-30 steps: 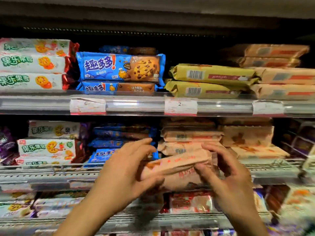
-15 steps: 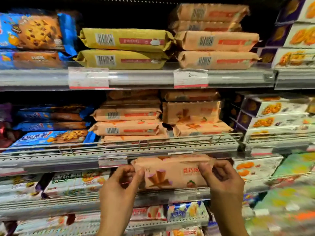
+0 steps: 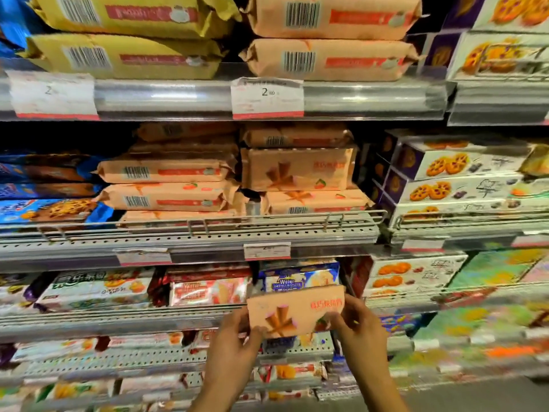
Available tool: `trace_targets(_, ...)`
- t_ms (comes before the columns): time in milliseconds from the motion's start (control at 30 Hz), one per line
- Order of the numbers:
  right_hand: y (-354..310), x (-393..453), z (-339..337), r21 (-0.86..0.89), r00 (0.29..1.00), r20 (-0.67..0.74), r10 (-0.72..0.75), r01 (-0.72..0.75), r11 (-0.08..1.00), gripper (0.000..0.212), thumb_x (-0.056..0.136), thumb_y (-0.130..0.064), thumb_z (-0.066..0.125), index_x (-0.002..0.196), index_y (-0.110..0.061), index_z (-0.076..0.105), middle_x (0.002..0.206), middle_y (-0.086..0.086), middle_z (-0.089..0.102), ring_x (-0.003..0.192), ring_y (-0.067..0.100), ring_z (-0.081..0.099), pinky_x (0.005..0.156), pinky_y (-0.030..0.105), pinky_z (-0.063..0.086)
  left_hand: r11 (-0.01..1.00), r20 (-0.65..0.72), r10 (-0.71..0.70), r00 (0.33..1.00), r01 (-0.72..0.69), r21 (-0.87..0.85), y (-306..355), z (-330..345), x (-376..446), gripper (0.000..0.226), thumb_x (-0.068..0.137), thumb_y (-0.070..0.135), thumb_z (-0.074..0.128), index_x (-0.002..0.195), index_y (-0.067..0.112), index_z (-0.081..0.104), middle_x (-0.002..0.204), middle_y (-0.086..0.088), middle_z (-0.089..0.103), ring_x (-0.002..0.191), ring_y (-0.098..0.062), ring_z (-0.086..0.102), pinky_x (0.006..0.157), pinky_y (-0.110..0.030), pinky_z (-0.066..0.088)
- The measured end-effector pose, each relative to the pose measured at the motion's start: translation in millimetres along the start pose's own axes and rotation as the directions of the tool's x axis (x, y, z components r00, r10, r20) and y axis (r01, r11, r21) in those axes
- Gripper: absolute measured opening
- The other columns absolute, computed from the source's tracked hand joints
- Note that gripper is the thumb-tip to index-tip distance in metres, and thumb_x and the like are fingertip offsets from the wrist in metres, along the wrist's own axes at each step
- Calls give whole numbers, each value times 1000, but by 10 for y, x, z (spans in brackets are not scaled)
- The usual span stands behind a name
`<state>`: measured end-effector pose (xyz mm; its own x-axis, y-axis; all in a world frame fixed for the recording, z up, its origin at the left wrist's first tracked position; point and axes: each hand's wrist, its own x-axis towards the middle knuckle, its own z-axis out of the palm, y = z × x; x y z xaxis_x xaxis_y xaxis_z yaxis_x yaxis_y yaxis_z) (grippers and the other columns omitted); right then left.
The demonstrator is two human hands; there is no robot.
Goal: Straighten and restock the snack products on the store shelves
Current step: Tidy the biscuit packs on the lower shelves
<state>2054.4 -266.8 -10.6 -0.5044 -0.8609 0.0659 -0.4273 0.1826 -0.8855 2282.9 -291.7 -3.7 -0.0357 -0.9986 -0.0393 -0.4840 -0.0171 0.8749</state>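
On the top shelf [image 3: 368, 96], two yellow packs [image 3: 118, 59] lie stacked toward its left end and two orange packs [image 3: 329, 59] are stacked beside them to the right, barcode sides out, each pile above its own price tag [image 3: 267, 98]; stacking flat like this probably keeps the long wrappers from sliding off.

On the middle shelf [image 3: 190, 236], behind its wire front rail [image 3: 297, 217], blue cookie packs [image 3: 47, 209] sit at the left end; three show, though the dim ones above are hard to separate. Next comes a pile of orange packs, three clear with more in shadow behind, and then a looser pile where one pack [image 3: 297, 169] stands on edge facing out, between a flat one above and a flat one below. That upright pack looks like the face-out display this row is meant to have. White cookie boxes [image 3: 463, 188] fill the neighbouring shelf to the right, three tiers visible.

Lower down, in front of the third shelf's front edge, the left hand [image 3: 234, 349] pinches the lower left corner of a single orange wafer pack [image 3: 297, 315], thumb on its face, while the right hand [image 3: 359, 325] grips its right end with curled fingers. It is held upright, printed face toward the person, likely being squared up before going onto the orange pile above.
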Motion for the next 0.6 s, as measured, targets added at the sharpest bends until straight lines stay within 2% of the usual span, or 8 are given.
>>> trace_targets(100, 71, 21, -13, 17, 998, 66, 24, -25, 1000, 31, 88, -21, 74, 116, -32, 67, 91, -25, 72, 86, -7, 67, 74, 26, 57, 999, -10, -9, 1000, 9, 35, 14, 69, 50, 37, 94, 18, 65, 129, 26, 63, 112, 19, 70, 102, 4, 64, 90, -30, 55)
trace_targets(200, 32, 19, -82, 70, 997, 73, 30, -35, 997, 34, 90, -23, 72, 117, -43, 61, 99, -24, 74, 92, -5, 69, 85, 37, 61, 998, -13, 14, 1000, -13, 69, 133, 81, 76, 37, 93, 17, 65, 128, 30, 62, 109, 22, 68, 102, -2, 65, 84, -28, 55)
trace_targets(300, -109, -28, -276, 134, 1000, 5, -2, 1, 991, 36, 91, -22, 71, 120, -42, 63, 101, -24, 73, 96, -3, 68, 87, 41, 61, 994, -40, 72, 997, -69, 82, 328, 50, -65, 37, 93, 26, 65, 127, 39, 59, 112, 26, 65, 102, 0, 64, 86, -32, 57)
trace_targets(367, -279, -61, -483, 153, 996, -76, -40, 51, 987, 36, 90, -23, 72, 120, -42, 64, 104, -23, 72, 100, 1, 67, 91, 42, 58, 986, -93, 147, 985, -138, 97, 522, -15, -216, 43, 90, 41, 61, 132, 46, 54, 121, 28, 60, 112, 0, 61, 94, -37, 55)
trace_targets(433, -498, -70, -700, 206, 984, -144, -103, 132, 970, 36, 91, -23, 71, 122, -41, 65, 108, -20, 72, 105, 5, 67, 94, 43, 56, 966, -153, 248, 957, -233, 109, 791, -102, -323, 48, 90, 46, 57, 137, 50, 49, 128, 30, 56, 119, -3, 58, 97, -40, 53)
trace_targets(533, -883, -9, -913, 257, 953, -211, -218, 269, 928, 37, 94, -26, 69, 129, -37, 64, 113, -16, 73, 109, 6, 67, 94, 39, 54, 928, -227, 372, 900, -364, 80, 1214, -226, -277, 46, 93, 38, 56, 139, 41, 51, 122, 28, 57, 109, 0, 60, 88, -31, 54)
trace_targets(600, -1122, 120, -961, 267, 930, -229, -286, 343, 901, 41, 92, -30, 65, 132, -35, 63, 115, -16, 72, 110, 5, 67, 94, 37, 54, 908, -268, 418, 868, -412, 81, 1451, -322, -134, 48, 94, 34, 57, 141, 35, 51, 124, 24, 57, 111, -1, 60, 91, -35, 55)
